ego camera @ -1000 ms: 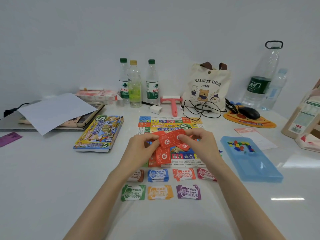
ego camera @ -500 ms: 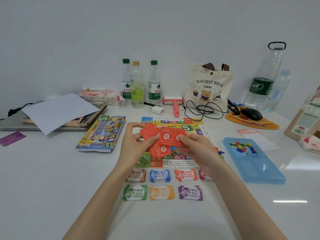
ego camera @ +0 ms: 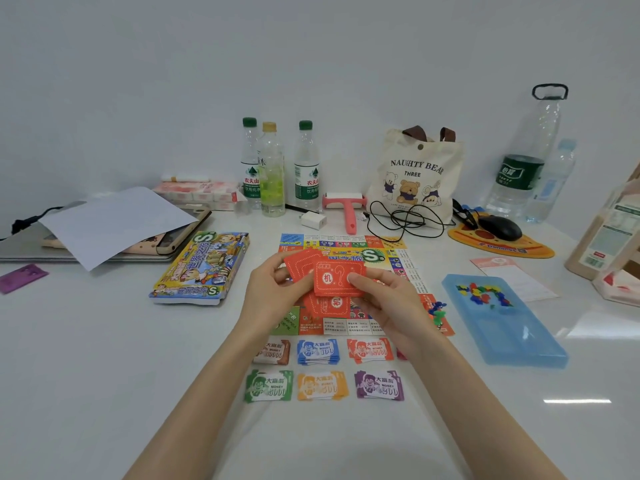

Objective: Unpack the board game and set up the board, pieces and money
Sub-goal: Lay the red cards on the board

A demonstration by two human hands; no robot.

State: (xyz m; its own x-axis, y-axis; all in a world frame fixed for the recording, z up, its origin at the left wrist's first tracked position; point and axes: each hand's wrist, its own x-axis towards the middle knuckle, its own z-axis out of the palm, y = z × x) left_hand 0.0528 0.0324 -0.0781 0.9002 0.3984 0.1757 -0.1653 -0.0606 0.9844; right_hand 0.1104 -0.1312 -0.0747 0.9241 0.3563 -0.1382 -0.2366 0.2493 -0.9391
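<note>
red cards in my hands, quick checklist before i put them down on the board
1. Grip: the left hand and right hand both hold the red cards: ok.
2. Cards squared into one pile: not ok, they are fanned.
3. The board lies unfolded on the table: ok.
4. Free spot mid-board for the pile: cannot tell, the hands hide it.
5. The money stacks sit in rows, off the board: ok.
6. All pieces out of the blue tray: not ok, many lie in it.

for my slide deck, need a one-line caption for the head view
Left hand and right hand hold red cards above the game board, money stacks laid out nearby.
</note>
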